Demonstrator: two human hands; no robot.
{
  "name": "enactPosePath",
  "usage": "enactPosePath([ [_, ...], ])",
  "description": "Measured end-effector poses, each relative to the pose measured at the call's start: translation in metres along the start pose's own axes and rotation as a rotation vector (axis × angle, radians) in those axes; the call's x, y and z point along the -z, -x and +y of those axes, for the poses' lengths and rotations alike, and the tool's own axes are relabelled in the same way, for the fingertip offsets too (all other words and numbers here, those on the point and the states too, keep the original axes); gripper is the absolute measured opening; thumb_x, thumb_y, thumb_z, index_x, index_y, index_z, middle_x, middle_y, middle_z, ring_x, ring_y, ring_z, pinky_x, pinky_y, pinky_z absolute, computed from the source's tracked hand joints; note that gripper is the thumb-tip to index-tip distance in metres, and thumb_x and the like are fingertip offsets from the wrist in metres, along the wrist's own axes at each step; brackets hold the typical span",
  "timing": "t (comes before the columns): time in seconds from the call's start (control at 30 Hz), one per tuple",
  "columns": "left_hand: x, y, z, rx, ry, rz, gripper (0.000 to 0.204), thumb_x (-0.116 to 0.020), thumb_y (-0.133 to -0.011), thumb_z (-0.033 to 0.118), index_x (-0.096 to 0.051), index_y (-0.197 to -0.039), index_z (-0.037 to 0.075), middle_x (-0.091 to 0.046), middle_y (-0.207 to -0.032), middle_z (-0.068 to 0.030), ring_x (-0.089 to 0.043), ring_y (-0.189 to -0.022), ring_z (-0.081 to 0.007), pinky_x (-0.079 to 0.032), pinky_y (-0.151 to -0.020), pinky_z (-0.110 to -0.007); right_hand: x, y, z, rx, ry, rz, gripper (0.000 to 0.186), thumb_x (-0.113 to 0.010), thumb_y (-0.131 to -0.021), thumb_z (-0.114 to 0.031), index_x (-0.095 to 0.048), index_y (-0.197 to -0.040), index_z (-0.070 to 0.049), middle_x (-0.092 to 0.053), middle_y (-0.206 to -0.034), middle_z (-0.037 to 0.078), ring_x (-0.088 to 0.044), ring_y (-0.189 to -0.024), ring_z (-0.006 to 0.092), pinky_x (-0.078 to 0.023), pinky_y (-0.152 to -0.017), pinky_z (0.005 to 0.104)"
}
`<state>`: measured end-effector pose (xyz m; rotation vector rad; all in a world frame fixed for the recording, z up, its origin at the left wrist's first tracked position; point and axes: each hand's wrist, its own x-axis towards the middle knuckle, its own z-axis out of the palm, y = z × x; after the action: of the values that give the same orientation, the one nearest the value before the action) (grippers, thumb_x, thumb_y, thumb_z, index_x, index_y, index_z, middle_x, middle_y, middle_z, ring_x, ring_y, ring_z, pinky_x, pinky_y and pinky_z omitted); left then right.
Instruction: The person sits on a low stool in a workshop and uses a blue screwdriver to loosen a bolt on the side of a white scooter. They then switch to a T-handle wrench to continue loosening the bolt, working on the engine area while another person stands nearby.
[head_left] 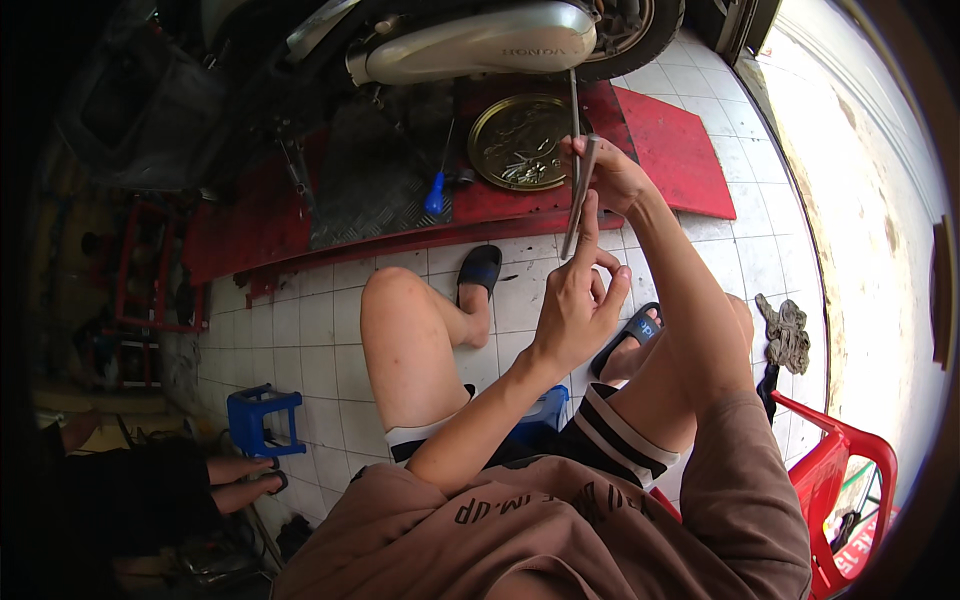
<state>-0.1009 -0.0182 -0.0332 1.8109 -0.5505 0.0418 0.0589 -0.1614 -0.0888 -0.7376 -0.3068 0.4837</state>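
Observation:
A T-handle wrench [576, 105] reaches with its thin shaft up to the underside of the silver engine cover [480, 45] of a motorbike. My right hand [618, 182] is closed around the shaft close to the crossbar, its fingertips partly hidden behind the metal. Below it, my left hand [578, 308] has its index finger stretched up against the crossbar [573, 235]. The left thumb points off to the right and the other fingers are loosely bent, with nothing gripped in them. What the wrench's far tip sits on is hidden by the cover.
A round brass-coloured tray [490, 158] of bolts lies on the red and black lift platform [390, 215], with a blue-handled screwdriver [435, 192] beside it. A blue stool [264, 420] and another person's legs [240, 480] are at left. A red chair [840, 455] and a rag [785, 332] are at right.

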Motion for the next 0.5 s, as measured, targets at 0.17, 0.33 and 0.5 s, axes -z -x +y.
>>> enactPosePath([
  [0.17,0.009,0.000,-0.022,0.338,0.038,-0.013,0.073,-0.057,-0.091,0.012,-0.013,-0.147,-0.006,-0.065,-0.074,-0.0102,-0.057,-0.056,-0.0085,-0.045,-0.051,-0.023,0.008,-0.006,0.004,0.018,-0.025,0.009,0.019,-0.061,-0.092,-0.024,-0.058,-0.081,-0.010,-0.033,-0.061,-0.009,-0.025,-0.053,0.0039,-0.022,-0.050,0.0203],
  [0.33,0.007,-0.006,-0.005,0.205,0.091,-0.076,0.063,-0.057,-0.092,0.012,-0.026,-0.141,-0.012,-0.065,-0.077,-0.0113,-0.062,-0.063,-0.0092,-0.045,-0.052,-0.022,-0.004,-0.003,0.000,-0.004,-0.042,0.011,0.019,-0.060,-0.093,-0.025,-0.059,-0.091,-0.007,-0.035,-0.062,-0.009,-0.026,-0.053,0.0035,-0.024,-0.050,0.0201],
  [0.5,0.024,-0.004,-0.005,0.111,-0.036,-0.102,0.066,-0.057,-0.090,0.008,-0.025,-0.147,0.003,-0.064,-0.074,-0.0089,-0.055,-0.054,-0.0066,-0.042,-0.050,-0.022,-0.008,0.001,-0.007,0.002,-0.136,-0.080,0.024,-0.062,-0.092,-0.026,-0.056,-0.102,-0.005,-0.041,-0.065,-0.008,-0.032,-0.054,0.0017,-0.028,-0.049,0.0167],
])
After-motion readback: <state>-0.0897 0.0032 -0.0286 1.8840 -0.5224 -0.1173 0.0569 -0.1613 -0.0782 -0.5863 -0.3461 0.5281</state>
